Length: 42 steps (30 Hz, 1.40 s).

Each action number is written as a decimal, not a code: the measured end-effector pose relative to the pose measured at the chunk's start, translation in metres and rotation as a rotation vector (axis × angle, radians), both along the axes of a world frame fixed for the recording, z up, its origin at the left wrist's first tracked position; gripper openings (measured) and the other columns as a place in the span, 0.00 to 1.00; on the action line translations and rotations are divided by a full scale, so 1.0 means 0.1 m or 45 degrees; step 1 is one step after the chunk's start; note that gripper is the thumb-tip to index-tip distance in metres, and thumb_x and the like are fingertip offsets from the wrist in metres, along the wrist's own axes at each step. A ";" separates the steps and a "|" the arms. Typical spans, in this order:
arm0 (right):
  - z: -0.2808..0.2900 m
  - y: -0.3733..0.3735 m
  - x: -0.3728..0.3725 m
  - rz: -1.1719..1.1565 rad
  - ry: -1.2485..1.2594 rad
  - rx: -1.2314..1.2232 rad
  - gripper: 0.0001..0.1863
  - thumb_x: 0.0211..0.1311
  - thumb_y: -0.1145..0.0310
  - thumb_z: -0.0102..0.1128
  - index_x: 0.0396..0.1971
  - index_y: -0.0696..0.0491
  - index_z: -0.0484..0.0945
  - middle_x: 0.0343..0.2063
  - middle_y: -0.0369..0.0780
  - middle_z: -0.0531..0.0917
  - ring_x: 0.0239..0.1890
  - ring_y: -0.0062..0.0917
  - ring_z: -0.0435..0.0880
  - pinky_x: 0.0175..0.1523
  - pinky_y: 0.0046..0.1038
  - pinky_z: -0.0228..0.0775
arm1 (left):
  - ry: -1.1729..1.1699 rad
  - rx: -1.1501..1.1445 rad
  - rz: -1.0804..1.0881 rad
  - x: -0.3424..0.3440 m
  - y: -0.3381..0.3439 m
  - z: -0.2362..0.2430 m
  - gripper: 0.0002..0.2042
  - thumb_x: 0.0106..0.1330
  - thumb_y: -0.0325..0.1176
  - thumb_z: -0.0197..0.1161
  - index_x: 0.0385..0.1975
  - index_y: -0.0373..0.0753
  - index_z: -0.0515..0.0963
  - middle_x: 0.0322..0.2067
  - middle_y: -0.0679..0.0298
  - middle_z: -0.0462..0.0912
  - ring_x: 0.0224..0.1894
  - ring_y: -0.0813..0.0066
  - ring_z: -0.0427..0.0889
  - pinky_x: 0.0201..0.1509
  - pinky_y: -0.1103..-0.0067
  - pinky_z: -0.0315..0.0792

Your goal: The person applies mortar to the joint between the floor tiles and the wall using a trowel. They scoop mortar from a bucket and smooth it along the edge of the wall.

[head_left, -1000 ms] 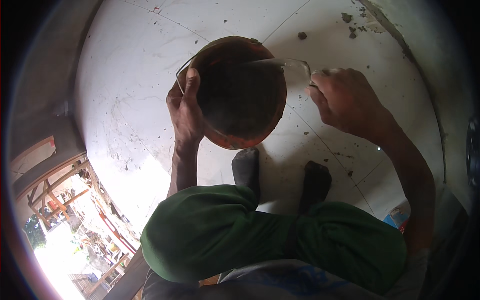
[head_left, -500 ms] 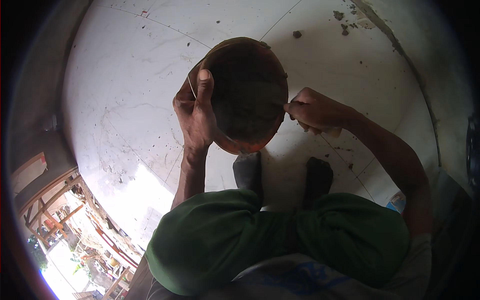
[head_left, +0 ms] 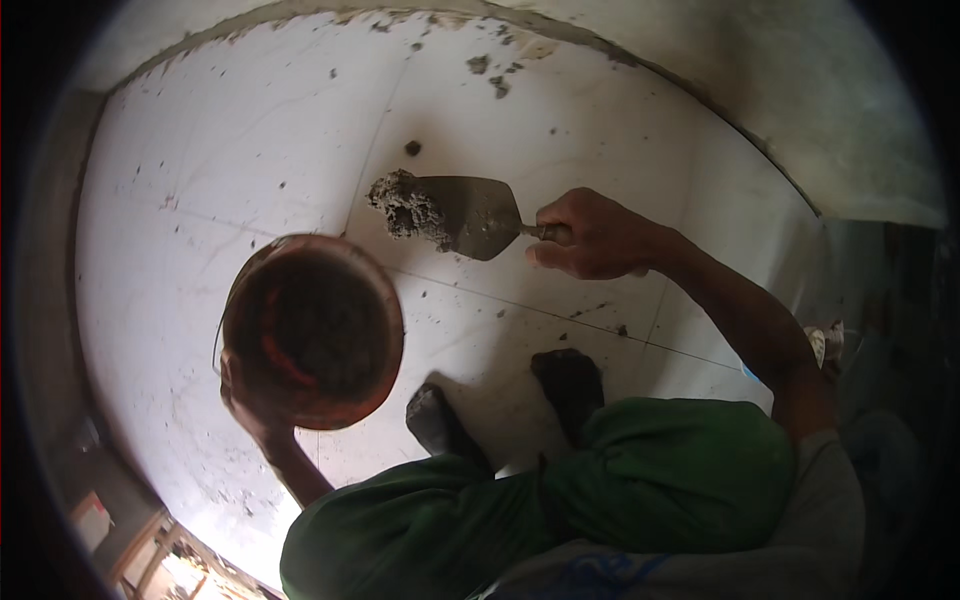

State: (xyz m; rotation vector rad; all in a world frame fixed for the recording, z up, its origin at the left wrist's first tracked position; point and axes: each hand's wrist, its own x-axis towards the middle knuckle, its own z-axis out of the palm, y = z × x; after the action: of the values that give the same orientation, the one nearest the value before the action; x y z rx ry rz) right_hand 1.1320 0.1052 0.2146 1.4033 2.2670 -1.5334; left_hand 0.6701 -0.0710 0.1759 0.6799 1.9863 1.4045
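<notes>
My right hand (head_left: pixel 600 236) is closed round the handle of a trowel (head_left: pixel 485 212), held out over the tiled floor. A lump of wet grey mortar (head_left: pixel 405 210) lies on the blade's far end, to the left. At the left, my left hand (head_left: pixel 240 400) grips the side of a round orange-brown bucket (head_left: pixel 390 335). The bucket's mouth faces up toward me, and its dark inside shows some mortar low down. Most of my left fingers are hidden behind the bucket's wall.
White floor tiles (head_left: pixel 480 330) carry scattered mortar crumbs (head_left: pixel 478 65). A wall (head_left: pixel 780 90) runs along the far and right side. My dark-covered feet (head_left: pixel 567 385) stand close below the trowel. A small blue and white item (head_left: pixel 750 374) sits by my right forearm.
The trowel has come out of the bucket with mortar on its blade. My left hand has moved the bucket left and nearer to me. The view has turned toward the wall.
</notes>
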 end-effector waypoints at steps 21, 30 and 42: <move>-0.28 1.16 2.27 -0.660 -0.236 -0.229 0.21 0.70 0.52 0.61 0.30 0.58 0.81 0.14 0.35 0.76 0.12 0.18 0.72 0.20 0.25 0.66 | 0.047 -0.215 0.134 -0.39 -0.25 -0.44 0.16 0.77 0.37 0.57 0.54 0.32 0.81 0.47 0.55 0.87 0.46 0.59 0.86 0.53 0.66 0.79; -0.85 0.99 2.99 -0.604 -0.431 0.530 0.17 0.69 0.55 0.62 0.35 0.56 0.80 0.27 0.44 0.83 0.32 0.33 0.86 0.42 0.37 0.78 | 0.040 -0.219 0.117 -0.41 -0.25 -0.55 0.16 0.77 0.38 0.57 0.54 0.32 0.80 0.48 0.55 0.87 0.46 0.59 0.85 0.53 0.67 0.79; -1.07 1.75 3.02 -0.400 -0.833 0.900 0.19 0.69 0.55 0.55 0.32 0.57 0.81 0.34 0.54 0.86 0.41 0.54 0.86 0.50 0.50 0.78 | 0.051 -0.224 0.095 -0.54 -0.36 -0.66 0.17 0.78 0.38 0.57 0.55 0.32 0.80 0.48 0.55 0.87 0.46 0.60 0.85 0.54 0.67 0.79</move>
State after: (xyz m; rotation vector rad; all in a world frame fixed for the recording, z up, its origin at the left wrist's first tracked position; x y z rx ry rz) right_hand 1.4337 0.2799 0.1076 2.0859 2.2622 -0.1488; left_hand 0.6165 -0.1065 0.1100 0.5641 2.1567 1.2482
